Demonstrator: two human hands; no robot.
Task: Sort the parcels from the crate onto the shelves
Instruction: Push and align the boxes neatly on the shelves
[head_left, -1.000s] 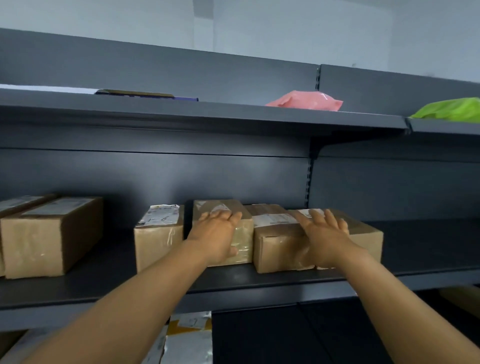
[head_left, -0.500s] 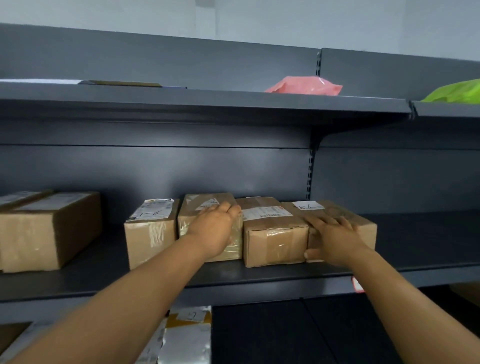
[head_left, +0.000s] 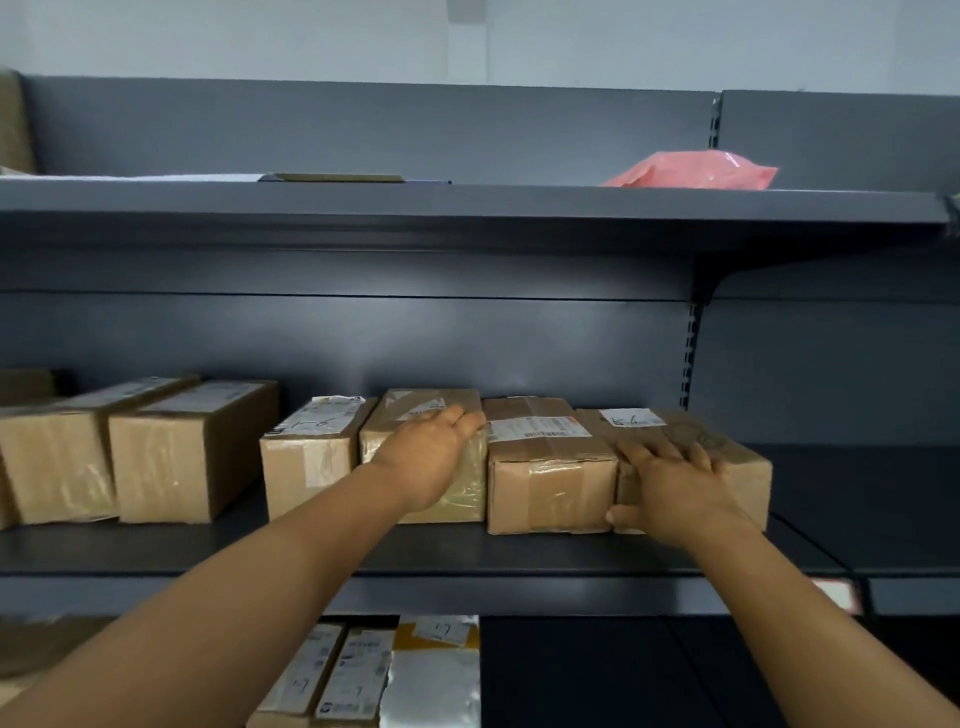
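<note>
Several brown cardboard parcels stand in a row on the dark grey middle shelf (head_left: 519, 556). My left hand (head_left: 426, 457) lies flat with straight fingers over the front and top of a taped parcel (head_left: 467, 493). Right of it sits a parcel with a printed label (head_left: 545, 467). My right hand (head_left: 670, 483) presses on the rightmost parcel (head_left: 737, 457), fingers spread on its top, thumb at its lower front corner. A smaller labelled parcel (head_left: 306, 457) stands just left of my left hand.
Two larger boxes (head_left: 176, 447) stand further left on the same shelf. The upper shelf (head_left: 467, 200) carries a pink bag (head_left: 696, 171) and flat envelopes (head_left: 337, 177). More parcels (head_left: 395, 675) lie on the lower shelf. Bare shelf extends right of the row.
My view has shifted right-to-left, so the shelves sit further right in the frame. My right hand slid from the labelled parcel onto the rightmost one. My left hand stays on its parcel.
</note>
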